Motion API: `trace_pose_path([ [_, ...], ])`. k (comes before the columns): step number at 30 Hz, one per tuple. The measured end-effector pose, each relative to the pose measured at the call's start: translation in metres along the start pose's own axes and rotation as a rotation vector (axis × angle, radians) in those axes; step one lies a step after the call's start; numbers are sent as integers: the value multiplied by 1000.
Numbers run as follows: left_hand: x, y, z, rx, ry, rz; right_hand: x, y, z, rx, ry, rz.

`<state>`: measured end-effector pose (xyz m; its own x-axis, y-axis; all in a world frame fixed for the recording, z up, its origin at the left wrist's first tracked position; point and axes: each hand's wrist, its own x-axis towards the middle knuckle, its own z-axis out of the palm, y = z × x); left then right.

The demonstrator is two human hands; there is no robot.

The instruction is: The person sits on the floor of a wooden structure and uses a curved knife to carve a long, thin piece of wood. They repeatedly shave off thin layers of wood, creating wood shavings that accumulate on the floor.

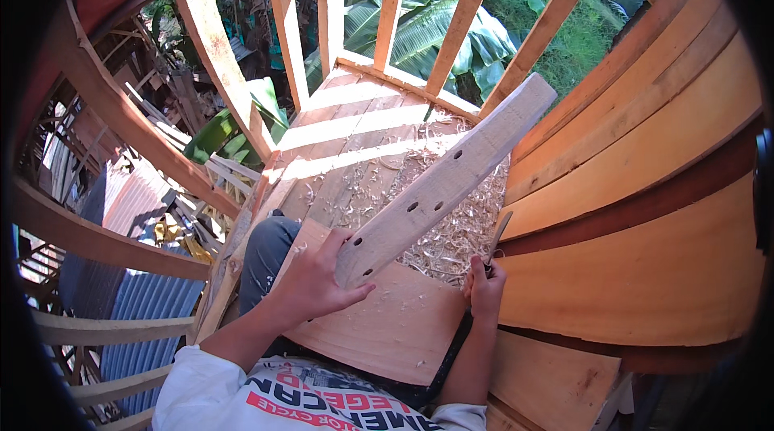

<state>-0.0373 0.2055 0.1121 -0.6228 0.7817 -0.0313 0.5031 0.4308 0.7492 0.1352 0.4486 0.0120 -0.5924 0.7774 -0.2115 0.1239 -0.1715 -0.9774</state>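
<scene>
My left hand [314, 276] grips the lower end of a long pale wooden bar [435, 189], thumb on one side and fingers on the other. Several dark oval holes run through the bar, which slants up and away to the right. In my right hand [486, 290], closed round its handle, is a knife [503, 227] with its narrow blade pointing up, to the right of the bar and apart from it. Across my lap rests a smooth wooden board [395, 314], below the bar's near end. The knife's handle is mostly hidden by my fingers.
Curled wood shavings [451, 237] litter the plank floor [326, 129] ahead. Wooden posts [286, 28] form an open railing in front and at left. Plank walling [637, 270] rises close on the right. Beyond the railing lie corrugated metal sheets [153, 294] and banana leaves [427, 4].
</scene>
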Motion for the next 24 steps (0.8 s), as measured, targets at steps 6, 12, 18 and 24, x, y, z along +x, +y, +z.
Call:
trace_pose_path([
  [6,2,13,20,26,28,78,0,3,-17,323,-236,120],
  [12,14,27,56,-108,-92,80,-5,-6,-11,295,-338,5],
  [18,14,26,86,-314,-222,112,-10,2,-9,250,-192,-65],
  [24,12,-1,98,-1122,-774,-236,-23,-18,1,445,-183,-39],
])
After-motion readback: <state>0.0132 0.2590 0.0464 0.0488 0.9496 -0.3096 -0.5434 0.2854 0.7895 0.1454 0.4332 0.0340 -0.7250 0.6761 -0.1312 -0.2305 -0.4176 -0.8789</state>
